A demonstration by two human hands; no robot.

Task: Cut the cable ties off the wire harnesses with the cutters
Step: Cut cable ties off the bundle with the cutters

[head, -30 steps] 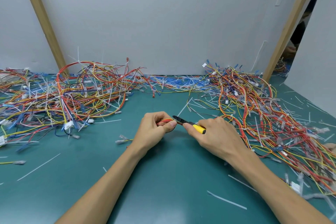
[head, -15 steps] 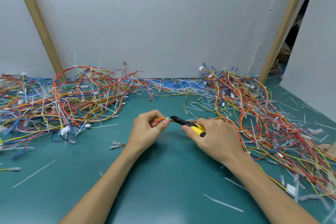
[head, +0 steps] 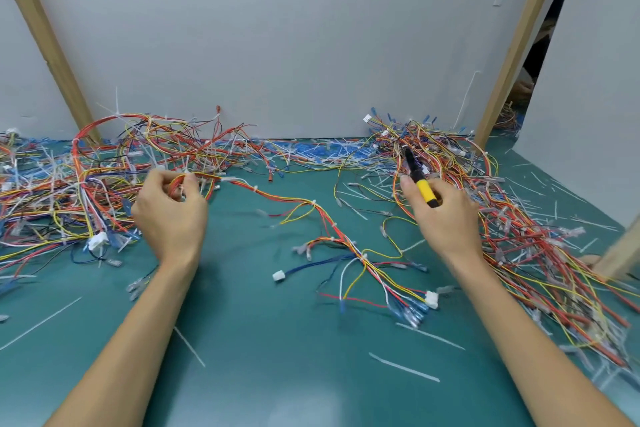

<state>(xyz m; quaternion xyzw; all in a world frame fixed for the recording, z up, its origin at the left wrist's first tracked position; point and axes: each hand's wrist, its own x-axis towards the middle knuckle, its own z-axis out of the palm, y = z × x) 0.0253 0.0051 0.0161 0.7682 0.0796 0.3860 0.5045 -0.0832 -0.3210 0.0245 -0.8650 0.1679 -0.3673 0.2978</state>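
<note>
left hand [head: 169, 215] has its fingers curled round 1 end of a wire harness [head: 284, 198] by the left heap [head: 104, 177], and the rest trails across the middle of the worktop [head: 263, 340] toward the front right. right hand [head: 446, 218] is wrapped round the cutters' [head: 420, 184] yellow handle, black tip pointing at the back-right heap [head: 519, 218], well apart from that harness

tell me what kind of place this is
Probably a factory-style workbench for wire-harness rework: heaps of wire harnesses on a green mat, cut cable ties scattered about, and cutters in the right hand.
</note>
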